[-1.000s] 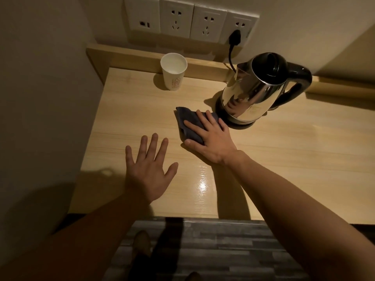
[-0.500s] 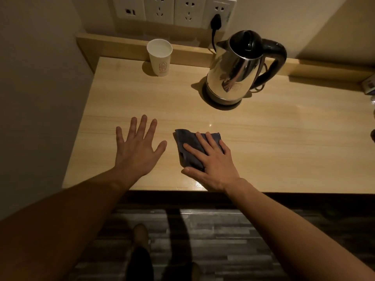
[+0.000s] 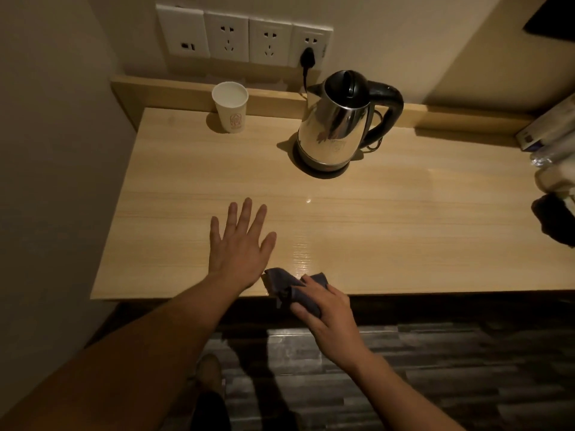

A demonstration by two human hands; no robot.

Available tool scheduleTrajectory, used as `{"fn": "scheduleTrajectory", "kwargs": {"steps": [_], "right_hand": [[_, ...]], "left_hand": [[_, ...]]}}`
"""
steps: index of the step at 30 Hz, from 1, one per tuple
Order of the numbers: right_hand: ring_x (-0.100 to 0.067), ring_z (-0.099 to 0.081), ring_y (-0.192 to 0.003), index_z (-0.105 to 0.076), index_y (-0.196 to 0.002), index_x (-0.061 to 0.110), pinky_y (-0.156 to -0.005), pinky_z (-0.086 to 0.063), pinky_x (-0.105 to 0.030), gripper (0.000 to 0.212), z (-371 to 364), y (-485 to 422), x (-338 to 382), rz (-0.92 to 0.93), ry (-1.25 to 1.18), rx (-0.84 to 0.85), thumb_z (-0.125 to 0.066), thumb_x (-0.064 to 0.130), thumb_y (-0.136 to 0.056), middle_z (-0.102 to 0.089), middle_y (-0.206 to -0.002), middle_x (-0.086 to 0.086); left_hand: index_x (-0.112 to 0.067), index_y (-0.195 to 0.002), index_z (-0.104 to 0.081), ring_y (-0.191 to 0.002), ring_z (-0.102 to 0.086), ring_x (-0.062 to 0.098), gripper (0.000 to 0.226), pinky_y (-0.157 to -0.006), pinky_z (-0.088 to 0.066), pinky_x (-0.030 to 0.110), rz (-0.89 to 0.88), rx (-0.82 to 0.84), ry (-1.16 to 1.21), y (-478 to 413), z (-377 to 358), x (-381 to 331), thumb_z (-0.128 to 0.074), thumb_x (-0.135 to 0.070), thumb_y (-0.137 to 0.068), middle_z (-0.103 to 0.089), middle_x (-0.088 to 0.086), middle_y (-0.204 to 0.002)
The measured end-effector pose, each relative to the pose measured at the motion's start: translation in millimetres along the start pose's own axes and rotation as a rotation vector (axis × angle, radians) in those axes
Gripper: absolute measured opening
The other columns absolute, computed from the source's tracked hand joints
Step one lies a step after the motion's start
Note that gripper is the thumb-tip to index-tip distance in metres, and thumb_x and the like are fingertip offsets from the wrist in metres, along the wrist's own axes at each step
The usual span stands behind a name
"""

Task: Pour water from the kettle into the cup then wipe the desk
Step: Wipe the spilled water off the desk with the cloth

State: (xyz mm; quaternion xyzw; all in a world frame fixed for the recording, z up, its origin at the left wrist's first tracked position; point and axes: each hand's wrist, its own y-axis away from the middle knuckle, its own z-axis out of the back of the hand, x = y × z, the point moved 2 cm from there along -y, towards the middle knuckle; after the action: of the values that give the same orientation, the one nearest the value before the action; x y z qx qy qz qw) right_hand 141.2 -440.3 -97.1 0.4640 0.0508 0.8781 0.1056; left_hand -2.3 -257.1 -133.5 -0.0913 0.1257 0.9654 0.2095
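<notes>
A steel kettle [image 3: 337, 126] with a black lid and handle stands on its base at the back of the wooden desk [image 3: 389, 231]. A white paper cup [image 3: 231, 106] stands upright at the back left, against the raised ledge. My left hand [image 3: 239, 244] lies flat on the desk near the front edge, fingers spread. My right hand [image 3: 326, 315] grips a dark blue cloth [image 3: 280, 283] at the desk's front edge; part of the cloth hangs past the edge.
A row of wall sockets [image 3: 245, 37] sits above the ledge, with the kettle's plug in the rightmost one. Packaged items and a dark object [image 3: 553, 169] crowd the desk's right end. A wall [image 3: 56, 181] borders the left side. Dark plank floor lies below.
My right hand has dragged the cloth from beside the kettle toward me to the front edge, and its fingers have closed on it. The left hand stays flat.
</notes>
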Motion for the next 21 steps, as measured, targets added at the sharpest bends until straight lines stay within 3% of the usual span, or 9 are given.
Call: {"fn": "scheduleTrajectory", "kwargs": {"steps": [2, 4, 7, 9, 12, 13, 15, 18, 21], "right_hand": [[0.0, -0.064, -0.117, -0.072, -0.123, 0.044, -0.097, -0.045, -0.024, 0.024, 21.9, -4.5, 10.3, -0.085, -0.285, 0.027, -0.061, 0.044, -0.102, -0.075, -0.117, 0.018], [0.005, -0.069, -0.106, -0.073, -0.121, 0.047, -0.086, -0.048, -0.01, 0.024, 51.0, -20.1, 19.9, -0.119, -0.422, -0.026, -0.059, 0.041, -0.103, -0.078, -0.111, 0.021], [0.01, -0.067, -0.09, -0.071, -0.109, 0.06, -0.075, -0.049, -0.014, 0.02, 94.8, -65.4, 27.8, -0.091, -0.245, -0.206, -0.057, 0.051, -0.098, -0.076, -0.096, 0.029], [0.005, -0.064, -0.099, -0.068, -0.123, 0.049, -0.086, -0.05, -0.027, 0.028, 114.1, -105.8, 25.6, -0.004, -0.075, -0.263, -0.054, 0.055, -0.099, -0.073, -0.105, 0.024], [-0.019, -0.049, -0.139, -0.055, -0.144, 0.045, -0.114, -0.036, -0.055, 0.041, 120.4, -166.1, 0.6, 0.087, 0.393, -0.153, -0.048, 0.055, -0.104, -0.057, -0.149, 0.007], [-0.024, -0.031, -0.153, -0.045, -0.151, 0.047, -0.122, -0.025, -0.058, 0.049, 114.6, -176.9, -10.8, 0.04, 0.536, -0.06, -0.043, 0.061, -0.105, -0.04, -0.165, 0.005], [-0.022, 0.001, -0.162, -0.024, -0.16, 0.051, -0.128, -0.006, -0.054, 0.064, 99.2, -184.0, -32.1, -0.022, 0.666, 0.05, -0.028, 0.074, -0.101, -0.008, -0.176, 0.007], [-0.021, 0.01, -0.161, -0.016, -0.16, 0.055, -0.128, 0.001, -0.051, 0.072, 86.2, -182.2, -46.7, 0.001, 0.68, -0.016, -0.012, 0.085, -0.095, 0.0, -0.176, 0.011], [-0.021, 0.01, -0.161, -0.015, -0.159, 0.056, -0.127, 0.002, -0.052, 0.069, 82.9, -178.0, -48.3, 0.03, 0.69, -0.021, -0.012, 0.085, -0.096, -0.002, -0.176, 0.012]], "left_hand": [[-0.039, -0.164, 0.014, -0.161, 0.017, 0.023, 0.076, -0.126, 0.008, 0.06, 0.015, -0.003, -0.036, -1.6, -4.9, -2.4, 0.004, -0.073, -0.096, 0.016, -0.004, -0.174], [-0.037, -0.164, 0.012, -0.161, 0.014, 0.024, 0.08, -0.126, 0.007, 0.061, 0.016, -0.023, -0.062, -3.6, -8.1, -1.4, 0.004, -0.076, -0.095, 0.014, -0.004, -0.174], [-0.037, -0.165, 0.008, -0.162, 0.011, 0.024, 0.081, -0.125, 0.007, 0.061, 0.007, -0.039, -0.059, -4.8, -10.7, -0.6, 0.002, -0.078, -0.095, 0.011, -0.003, -0.174], [-0.037, -0.166, 0.006, -0.162, 0.01, 0.025, 0.081, -0.126, 0.006, 0.061, 0.0, -0.048, -0.061, -4.6, -11.6, -0.5, 0.001, -0.078, -0.096, 0.009, -0.002, -0.175], [-0.036, -0.166, 0.006, -0.162, 0.01, 0.025, 0.081, -0.125, 0.007, 0.061, -0.002, -0.054, -0.08, -4.8, -11.2, -0.6, 0.0, -0.077, -0.097, 0.01, -0.002, -0.174], [-0.036, -0.165, 0.007, -0.162, 0.012, 0.025, 0.081, -0.125, 0.009, 0.061, 0.0, -0.051, -0.084, -4.4, -10.9, -0.6, 0.001, -0.078, -0.097, 0.011, -0.002, -0.174], [-0.038, -0.164, 0.011, -0.161, 0.015, 0.024, 0.08, -0.124, 0.012, 0.06, 0.01, -0.04, -0.088, -5.5, -11.7, -0.8, 0.002, -0.078, -0.096, 0.014, -0.004, -0.173], [-0.04, -0.163, 0.017, -0.159, 0.022, 0.022, 0.08, -0.123, 0.016, 0.059, 0.024, -0.034, -0.105, -7.2, -13.0, -0.8, 0.005, -0.08, -0.094, 0.019, -0.005, -0.172], [-0.04, -0.163, 0.018, -0.158, 0.024, 0.022, 0.081, -0.122, 0.016, 0.059, 0.033, -0.028, -0.111, -8.0, -13.2, -1.7, 0.005, -0.08, -0.093, 0.022, -0.006, -0.172]]}}
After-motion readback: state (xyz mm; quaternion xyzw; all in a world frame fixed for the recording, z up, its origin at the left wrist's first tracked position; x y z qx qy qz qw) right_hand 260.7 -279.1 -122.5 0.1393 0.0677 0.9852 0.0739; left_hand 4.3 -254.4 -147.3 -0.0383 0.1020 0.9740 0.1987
